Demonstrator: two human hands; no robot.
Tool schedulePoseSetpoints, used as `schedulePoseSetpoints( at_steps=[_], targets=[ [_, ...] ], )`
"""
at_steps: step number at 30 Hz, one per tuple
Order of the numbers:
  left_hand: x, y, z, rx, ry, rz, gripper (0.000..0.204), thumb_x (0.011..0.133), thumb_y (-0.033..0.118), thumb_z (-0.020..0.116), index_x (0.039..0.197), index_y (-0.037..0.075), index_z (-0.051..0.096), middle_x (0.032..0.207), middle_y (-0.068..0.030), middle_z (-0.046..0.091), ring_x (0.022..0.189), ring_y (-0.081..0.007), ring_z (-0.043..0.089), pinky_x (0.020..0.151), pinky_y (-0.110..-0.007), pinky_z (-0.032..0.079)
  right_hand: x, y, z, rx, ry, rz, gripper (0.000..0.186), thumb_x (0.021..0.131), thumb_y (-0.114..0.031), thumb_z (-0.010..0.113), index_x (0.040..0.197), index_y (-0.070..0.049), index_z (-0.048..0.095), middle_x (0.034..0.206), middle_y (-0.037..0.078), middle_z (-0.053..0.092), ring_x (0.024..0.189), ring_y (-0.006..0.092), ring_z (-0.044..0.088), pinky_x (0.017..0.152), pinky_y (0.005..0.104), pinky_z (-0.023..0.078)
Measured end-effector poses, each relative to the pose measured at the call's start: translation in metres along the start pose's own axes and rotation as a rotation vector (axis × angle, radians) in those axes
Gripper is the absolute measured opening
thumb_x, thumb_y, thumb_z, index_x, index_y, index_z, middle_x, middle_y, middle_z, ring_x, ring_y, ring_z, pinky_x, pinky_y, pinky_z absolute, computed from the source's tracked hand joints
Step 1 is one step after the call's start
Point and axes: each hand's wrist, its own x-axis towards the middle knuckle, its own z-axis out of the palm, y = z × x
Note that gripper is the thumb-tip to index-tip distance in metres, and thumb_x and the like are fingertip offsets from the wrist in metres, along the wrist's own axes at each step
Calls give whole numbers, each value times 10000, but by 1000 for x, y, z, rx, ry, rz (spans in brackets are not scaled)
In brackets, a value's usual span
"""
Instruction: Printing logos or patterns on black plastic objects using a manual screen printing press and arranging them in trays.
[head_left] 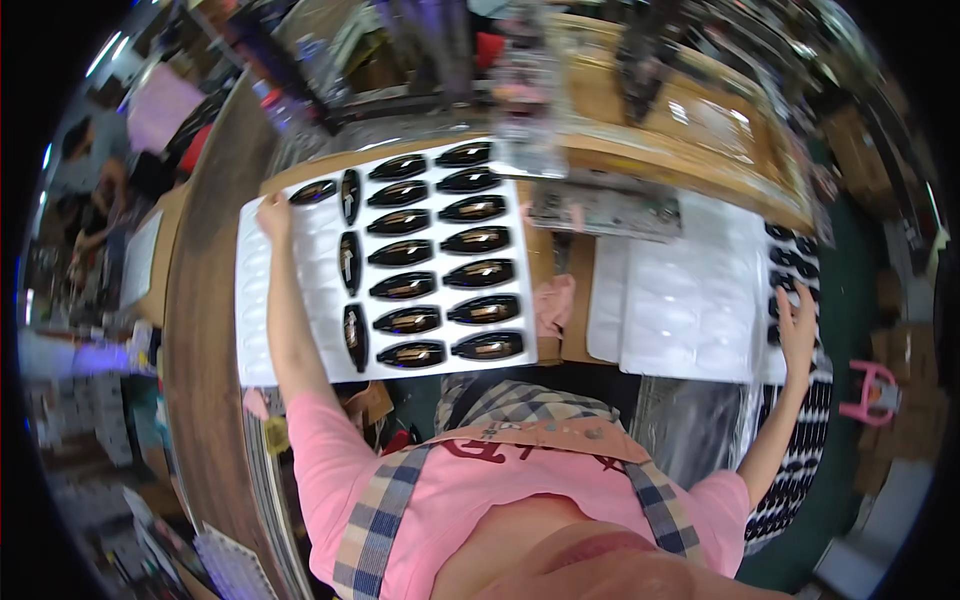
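A white moulded tray [430, 378] lies in front of me, with several glossy black, pointed-oval pieces [404, 251] in rows on its middle and right. My left hand [273, 216] is at the tray's upper left, fingers bent, at the tip of one slightly tilted black piece [312, 192]; it seems to pinch that end. Out to the right, my right hand [796, 325] reaches over another batch of black pieces [791, 262], its fingers apart and nothing visible between them. That batch is partly covered by white trays [690, 290].
A wooden frame [690, 140] and a metal fixture [610, 208] stand beyond the trays. Pink cloth [555, 305] lies between the tray stacks. More black pieces [790, 480] sit low at the right, near a pink stool [872, 393]. Another person [100, 165] is at far left.
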Motion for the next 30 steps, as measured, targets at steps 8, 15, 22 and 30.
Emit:
schedulePoseSetpoints(
  at_steps=[8,15,22,30],
  targets=[
    [-83,138,-54,-511,-91,589,252,778,110,557,993,-19,585,888,-158,628,824,-240,600,758,-311,440,-10,26,2,-704,-123,185,760,739,-618,488,1168,8,463,1141,198,512,1036,385,471,843,439,407],
    [-163,240,-73,-503,-149,761,190,799,104,516,942,-5,575,872,-165,609,862,-308,575,765,-360,442,-24,64,-8,-479,-221,218,629,815,-527,449,1137,12,482,1179,244,450,1067,390,451,858,420,395],
    [-186,305,-50,-785,-355,974,204,825,117,543,987,1,584,881,-89,627,813,-212,590,740,-310,453,-18,-5,-12,22,-53,62,370,877,-269,481,1136,-5,478,1191,156,460,1058,270,478,869,316,390],
    [-179,347,-61,-1168,-651,545,207,835,146,552,983,10,601,872,-48,625,785,-131,571,717,-257,444,37,-151,57,486,-230,-395,412,756,-139,662,1118,-22,504,1116,90,518,1001,159,499,808,268,419]
  ],
)
